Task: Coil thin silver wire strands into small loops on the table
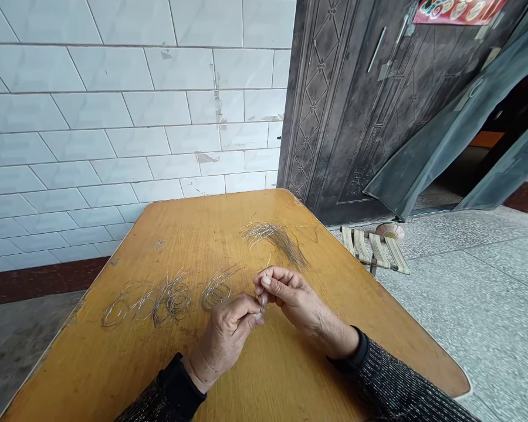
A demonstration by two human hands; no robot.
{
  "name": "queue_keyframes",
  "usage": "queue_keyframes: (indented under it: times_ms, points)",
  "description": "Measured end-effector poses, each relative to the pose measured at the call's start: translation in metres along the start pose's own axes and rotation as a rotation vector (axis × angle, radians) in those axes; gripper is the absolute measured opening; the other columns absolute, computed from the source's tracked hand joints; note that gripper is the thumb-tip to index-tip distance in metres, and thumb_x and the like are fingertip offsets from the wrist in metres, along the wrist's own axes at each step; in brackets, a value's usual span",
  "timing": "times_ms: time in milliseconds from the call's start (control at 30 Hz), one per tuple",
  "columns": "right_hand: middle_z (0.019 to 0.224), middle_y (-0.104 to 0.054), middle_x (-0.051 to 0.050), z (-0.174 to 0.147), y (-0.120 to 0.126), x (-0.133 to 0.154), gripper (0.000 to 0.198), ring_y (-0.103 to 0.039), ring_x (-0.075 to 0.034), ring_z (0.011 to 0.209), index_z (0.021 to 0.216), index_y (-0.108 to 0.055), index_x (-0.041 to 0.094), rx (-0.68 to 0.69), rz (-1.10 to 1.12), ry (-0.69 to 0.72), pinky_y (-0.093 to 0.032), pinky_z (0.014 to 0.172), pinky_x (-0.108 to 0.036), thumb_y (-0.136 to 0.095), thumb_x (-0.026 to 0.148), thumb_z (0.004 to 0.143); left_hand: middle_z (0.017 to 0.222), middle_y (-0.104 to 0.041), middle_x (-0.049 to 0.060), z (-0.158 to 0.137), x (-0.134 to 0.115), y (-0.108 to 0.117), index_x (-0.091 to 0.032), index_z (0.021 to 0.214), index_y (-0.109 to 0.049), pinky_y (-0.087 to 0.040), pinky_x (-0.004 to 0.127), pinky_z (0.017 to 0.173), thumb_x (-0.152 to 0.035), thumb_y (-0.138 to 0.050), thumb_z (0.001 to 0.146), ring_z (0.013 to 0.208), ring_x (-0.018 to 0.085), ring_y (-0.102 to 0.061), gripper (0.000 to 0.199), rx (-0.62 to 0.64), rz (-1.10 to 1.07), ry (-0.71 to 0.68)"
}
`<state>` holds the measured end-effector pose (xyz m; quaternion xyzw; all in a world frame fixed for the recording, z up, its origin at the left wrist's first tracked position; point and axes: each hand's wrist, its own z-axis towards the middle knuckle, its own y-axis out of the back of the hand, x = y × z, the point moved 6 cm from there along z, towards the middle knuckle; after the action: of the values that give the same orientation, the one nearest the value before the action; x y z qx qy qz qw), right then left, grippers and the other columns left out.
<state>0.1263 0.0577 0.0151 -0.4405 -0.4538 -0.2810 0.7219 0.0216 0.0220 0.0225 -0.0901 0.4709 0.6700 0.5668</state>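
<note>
Left hand [224, 334] and right hand [290, 296] are both pinching one thin wire [264, 296] between closed fingers above the bench [114, 363] (coiled wires [167, 299] lying just left).

Wire coils [158, 300] left of hands, loose strands [276, 239] behind.

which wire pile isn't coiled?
The loose wire bundle at the table's far side, beyond the hands: straight strands fanned out. The others, left of the hands, are wound wire loops.
</note>
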Motion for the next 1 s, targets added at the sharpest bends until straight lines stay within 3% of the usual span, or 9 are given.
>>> queue_keyframes:
  times_ms: [167,300,433,633,767,900,1000]
  points:
    - [0.064,-0.059,0.000,0.000,0.000,-0.002,0.022,-0.051,-0.007,0.052,0.072,-0.062,0.016,-0.002,0.067,-0.022,-0.042,0.052,-0.021,-0.062,0.037,0.076,0.069,-0.059,0.002,0.000,-0.002,0.001,-0.018,0.074,-0.052,-0.045,0.022,0.062,-0.006,-0.045,0.082,0.065,0.011,-0.057,0.016,-0.025,0.042,-0.085]
    - [0.066,-0.060,0.000,0.001,0.002,-0.004,0.021,-0.052,-0.007,0.052,0.076,-0.063,0.015,-0.026,0.108,-0.044,-0.043,0.052,-0.020,-0.065,0.036,0.074,0.070,-0.059,0.003,-0.001,-0.002,0.000,-0.018,0.074,-0.053,-0.045,0.023,0.062,-0.009,-0.044,0.083,0.067,0.012,-0.057,0.016,-0.013,0.051,-0.078]
    - [0.067,-0.059,0.001,0.001,0.003,-0.005,0.022,-0.052,-0.006,0.052,0.078,-0.063,0.015,-0.028,0.131,-0.064,-0.044,0.052,-0.020,-0.065,0.036,0.074,0.068,-0.060,0.002,0.000,-0.001,0.000,-0.019,0.072,-0.052,-0.043,0.025,0.063,-0.013,-0.045,0.082,0.065,0.013,-0.057,0.014,0.038,0.035,0.055]
    - [0.061,-0.059,0.001,0.001,0.006,-0.003,0.031,-0.052,-0.006,0.049,0.074,-0.060,0.014,-0.089,-0.039,-0.080,-0.041,0.049,-0.019,-0.061,0.045,0.074,0.065,-0.061,0.002,-0.002,0.006,-0.002,-0.017,0.072,-0.053,-0.045,0.025,0.060,-0.027,-0.045,0.084,0.062,0.014,-0.060,0.018,0.084,-0.220,0.310]
    - [0.055,-0.056,0.002,0.001,0.008,0.000,0.036,-0.051,-0.006,0.047,0.072,-0.060,0.014,-0.122,-0.177,-0.080,-0.037,0.043,-0.017,-0.059,0.050,0.073,0.067,-0.060,0.002,-0.004,0.015,-0.004,-0.015,0.074,-0.057,-0.047,0.026,0.061,-0.031,-0.046,0.085,0.061,0.013,-0.060,0.022,0.072,-0.309,0.377]
    - [0.053,-0.056,0.002,0.002,0.009,-0.001,0.037,-0.049,-0.006,0.045,0.071,-0.059,0.014,-0.133,-0.215,-0.086,-0.038,0.043,-0.018,-0.057,0.051,0.074,0.069,-0.059,0.001,-0.007,0.022,-0.008,-0.016,0.087,-0.057,-0.047,0.026,0.057,-0.033,-0.051,0.082,0.057,0.012,-0.059,0.019,0.047,-0.493,0.478]
    - [0.052,-0.055,0.003,0.002,0.009,-0.001,0.037,-0.048,-0.006,0.043,0.070,-0.059,0.014,-0.118,-0.233,-0.074,-0.037,0.043,-0.018,-0.057,0.051,0.074,0.064,-0.058,0.000,-0.007,0.019,-0.009,-0.015,0.083,-0.057,-0.044,0.024,0.051,-0.035,-0.052,0.080,0.049,0.010,-0.055,0.021,0.073,-0.551,0.529]
